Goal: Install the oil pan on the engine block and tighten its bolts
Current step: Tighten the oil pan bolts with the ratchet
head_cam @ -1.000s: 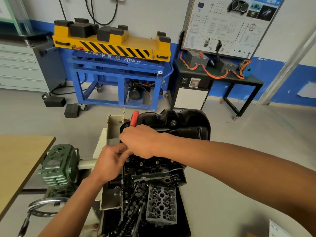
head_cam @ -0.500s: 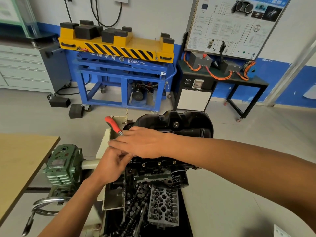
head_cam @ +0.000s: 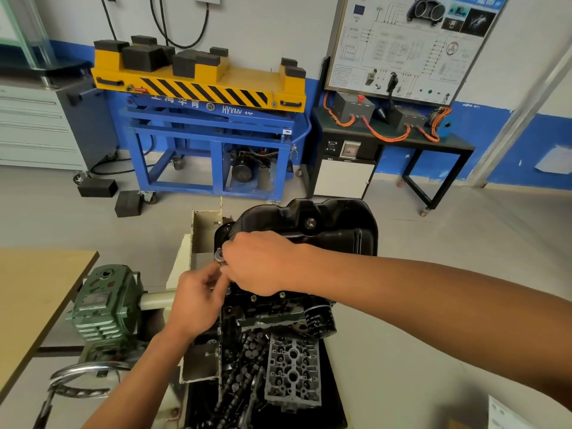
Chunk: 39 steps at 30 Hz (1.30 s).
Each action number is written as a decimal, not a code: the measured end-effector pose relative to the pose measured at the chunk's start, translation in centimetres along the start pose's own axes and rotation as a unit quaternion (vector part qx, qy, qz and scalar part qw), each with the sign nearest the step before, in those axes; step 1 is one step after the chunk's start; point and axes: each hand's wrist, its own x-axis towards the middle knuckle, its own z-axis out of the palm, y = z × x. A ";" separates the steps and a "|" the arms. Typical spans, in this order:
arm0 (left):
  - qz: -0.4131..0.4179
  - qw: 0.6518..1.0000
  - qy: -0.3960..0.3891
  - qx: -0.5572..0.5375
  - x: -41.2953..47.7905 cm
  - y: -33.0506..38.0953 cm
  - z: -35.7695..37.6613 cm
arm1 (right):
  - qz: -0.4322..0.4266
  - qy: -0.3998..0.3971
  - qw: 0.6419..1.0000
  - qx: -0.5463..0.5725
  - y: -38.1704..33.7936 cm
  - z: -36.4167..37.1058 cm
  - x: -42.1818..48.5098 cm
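The black oil pan (head_cam: 334, 233) sits upside-up on top of the engine block (head_cam: 272, 305), which hangs on a stand. My right hand (head_cam: 260, 263) lies over the pan's left flange and grips a ratchet wrench; only its metal head (head_cam: 219, 254) shows past my fingers, and the red handle is hidden under the hand. Just below it, my left hand (head_cam: 199, 300) pinches the tool's socket end with curled fingers at the flange edge. The bolt under the tool is hidden.
An oil filter (head_cam: 320, 320) sticks out of the block's near side. A tray below holds a cylinder head (head_cam: 292, 371) and loose parts. A green gearbox (head_cam: 102, 305) and wooden table (head_cam: 34, 292) stand left. A blue-yellow lift (head_cam: 201, 119) stands behind.
The wrench's red handle swung from pointing away, to the left, and is now hidden beneath my right hand. Both hands stayed at the pan's left flange.
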 end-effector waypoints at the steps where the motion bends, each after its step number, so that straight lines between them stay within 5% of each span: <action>1: -0.003 1.000 -0.002 0.002 0.0 0.1 0.1 | 0.013 0.000 1.000 0.006 -0.2 0.0 -0.1; 7: 0.003 1.000 0.005 0.011 0.1 0.7 0.6 | 0.127 0.000 0.986 0.106 -0.8 -0.5 0.1; 11: -0.001 1.000 0.009 0.009 0.2 0.7 0.6 | 0.210 -0.052 0.939 0.266 -1.1 -0.7 0.9; 18: -0.040 0.999 -0.010 0.025 0.3 0.4 0.5 | 0.350 -0.092 0.643 0.675 -2.0 -0.1 1.6; 22: -0.091 0.996 -0.020 -0.008 -0.1 0.6 0.8 | 0.363 -0.076 0.570 0.733 -2.5 0.2 1.5; 25: -0.090 0.995 -0.027 -0.026 0.0 0.6 0.5 | 0.358 -0.088 0.604 0.706 -2.3 0.2 1.4; 31: -0.004 0.998 -0.045 0.052 0.4 0.7 0.0 | 0.314 -0.161 0.758 0.548 -1.1 -0.1 1.2; 39: 0.029 0.994 -0.092 0.046 0.6 0.5 -0.6 | 0.186 -0.093 0.970 0.126 -1.0 -0.6 0.6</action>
